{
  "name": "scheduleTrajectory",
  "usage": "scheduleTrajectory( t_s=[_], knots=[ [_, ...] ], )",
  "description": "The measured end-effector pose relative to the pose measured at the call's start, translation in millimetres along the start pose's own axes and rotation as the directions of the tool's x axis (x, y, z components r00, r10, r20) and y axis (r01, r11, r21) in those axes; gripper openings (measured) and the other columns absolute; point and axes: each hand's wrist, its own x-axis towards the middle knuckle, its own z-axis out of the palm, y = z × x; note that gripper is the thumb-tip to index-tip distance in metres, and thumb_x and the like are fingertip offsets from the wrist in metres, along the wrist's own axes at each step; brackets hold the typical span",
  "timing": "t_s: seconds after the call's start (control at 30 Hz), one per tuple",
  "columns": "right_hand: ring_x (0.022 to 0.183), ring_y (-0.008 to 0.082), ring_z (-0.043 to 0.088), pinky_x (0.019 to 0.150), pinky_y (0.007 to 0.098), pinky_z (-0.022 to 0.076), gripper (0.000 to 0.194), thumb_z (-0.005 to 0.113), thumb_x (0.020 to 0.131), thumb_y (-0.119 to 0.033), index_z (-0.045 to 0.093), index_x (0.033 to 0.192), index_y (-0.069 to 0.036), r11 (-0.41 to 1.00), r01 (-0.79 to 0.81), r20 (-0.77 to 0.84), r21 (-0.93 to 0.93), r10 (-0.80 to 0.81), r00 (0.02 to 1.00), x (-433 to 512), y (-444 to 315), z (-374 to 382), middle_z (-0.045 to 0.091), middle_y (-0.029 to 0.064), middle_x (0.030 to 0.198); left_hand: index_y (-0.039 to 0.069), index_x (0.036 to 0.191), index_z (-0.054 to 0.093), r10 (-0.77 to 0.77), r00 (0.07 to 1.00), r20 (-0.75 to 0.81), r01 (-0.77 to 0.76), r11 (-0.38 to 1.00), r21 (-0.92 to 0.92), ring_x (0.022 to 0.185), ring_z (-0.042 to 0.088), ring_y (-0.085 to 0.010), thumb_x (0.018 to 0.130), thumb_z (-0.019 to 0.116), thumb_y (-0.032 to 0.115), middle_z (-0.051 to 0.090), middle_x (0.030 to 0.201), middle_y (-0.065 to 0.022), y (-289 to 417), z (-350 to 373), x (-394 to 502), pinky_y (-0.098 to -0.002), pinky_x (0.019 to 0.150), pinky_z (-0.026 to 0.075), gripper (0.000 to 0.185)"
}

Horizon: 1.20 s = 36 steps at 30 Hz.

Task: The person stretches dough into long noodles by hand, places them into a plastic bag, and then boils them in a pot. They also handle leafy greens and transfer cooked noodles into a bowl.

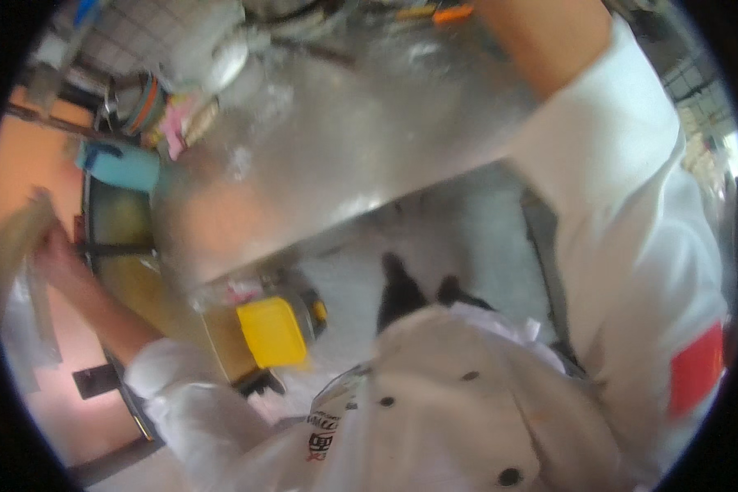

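Stretched far out to the left, my left hand (55,255) grips a tan, cloth-like item (15,237) that is too blurred to name exactly. Something pale and translucent (24,313) shows just below it; whether the hand holds this too is unclear. My right forearm (547,43) reaches over the steel worktable (357,129) and leaves the picture at the top, so the right hand is out of view. Before me, the metal tabletop carries wet-looking or shiny patches.
A pink cloth (173,129), a light-blue container (123,166) and a round pot (136,101) stand at the table's left end. An orange-handled tool (453,14) lies at the far edge. Below the near edge is a yellow lid (272,332). A dark flat object (98,381) lies lower left.
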Motion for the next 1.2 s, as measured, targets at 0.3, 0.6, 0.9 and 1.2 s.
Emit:
scheduleTrajectory(
  t_s=[0.3, 0.6, 0.9, 1.2],
  knots=[
    [0.126, 0.0294, 0.036, 0.103, 0.0429, 0.0302, 0.034, 0.048, 0.080, -0.010, 0.055, 0.112, -0.004, 0.675, 0.096, 0.354, -0.731, 0.256, 0.899, -62, 172, -45, 0.055, 0.0143, 0.117, -0.010, 0.125, 0.038, -0.634, 0.764, -0.121, 0.606, 0.769, -0.206, 0.108, 0.051, -0.0292, 0.097, 0.020, 0.022, 0.051, 0.118, -0.0235, -189, -195, -109, -0.0398, 0.096, 0.041, 0.045],
    [0.123, 0.0323, 0.039, 0.103, 0.0440, 0.0296, 0.037, 0.047, 0.075, -0.002, 0.054, 0.112, -0.002, 0.609, -0.136, 0.227, -0.782, 0.482, 0.846, -35, 117, -81, 0.057, 0.0186, 0.111, -0.012, 0.133, 0.024, -0.471, 0.748, -0.468, 0.449, 0.878, -0.166, 0.127, 0.030, -0.0353, 0.096, 0.015, 0.019, 0.032, 0.135, -0.0265, -140, -276, -108, -0.0460, 0.109, 0.022, 0.049],
    [0.097, 0.0300, 0.056, 0.095, 0.0451, 0.0366, 0.017, 0.051, 0.077, -0.007, 0.065, 0.085, -0.003, 0.549, 0.026, 0.301, -0.836, 0.418, 0.857, -86, 236, -52, 0.063, 0.0150, 0.090, -0.012, 0.132, 0.026, -0.558, 0.612, -0.560, 0.463, 0.827, -0.318, 0.122, 0.036, -0.0389, 0.097, 0.012, 0.027, 0.035, 0.133, -0.0273, -140, -352, -30, -0.0495, 0.106, 0.027, 0.054],
    [0.121, 0.0316, 0.041, 0.103, 0.0469, 0.0262, 0.031, 0.045, 0.082, -0.015, 0.060, 0.108, -0.006, 0.588, -0.096, 0.389, -0.803, 0.640, 0.663, -70, 132, 6, 0.056, 0.0165, 0.116, -0.010, 0.127, 0.036, -0.649, 0.613, -0.451, 0.396, 0.746, -0.536, 0.125, 0.032, -0.0392, 0.091, 0.026, 0.017, 0.036, 0.134, -0.0256, -199, -161, -105, -0.0523, 0.108, 0.019, 0.047]
  ],
)
